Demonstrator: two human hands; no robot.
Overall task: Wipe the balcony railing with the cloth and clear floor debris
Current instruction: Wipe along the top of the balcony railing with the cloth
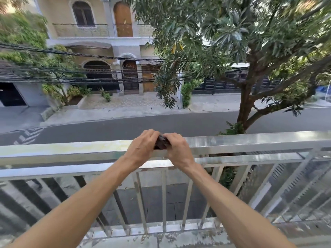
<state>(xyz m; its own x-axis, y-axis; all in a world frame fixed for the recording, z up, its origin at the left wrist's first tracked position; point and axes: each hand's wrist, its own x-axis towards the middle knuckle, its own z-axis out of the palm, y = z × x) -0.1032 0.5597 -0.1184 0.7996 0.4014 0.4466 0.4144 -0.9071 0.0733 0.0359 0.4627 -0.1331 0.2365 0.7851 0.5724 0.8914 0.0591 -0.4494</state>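
Note:
A shiny metal balcony railing (pixel 250 140) runs across the view, with a flat top rail, a second rail below it and vertical bars. A small dark cloth (pixel 161 143), bunched up, rests on the top rail near the middle. My left hand (pixel 141 149) and my right hand (pixel 179 149) both grip this cloth from either side, fingers curled over it, thumbs close together. Most of the cloth is hidden by my fingers. The floor ledge (pixel 161 237) at the foot of the bars looks stained and flaky.
Beyond the railing lies a drop to a street (pixel 125 126) below. A large tree (pixel 247 97) rises close to the railing on the right. Bundles of power cables (pixel 71 76) hang across the left, with a house behind them.

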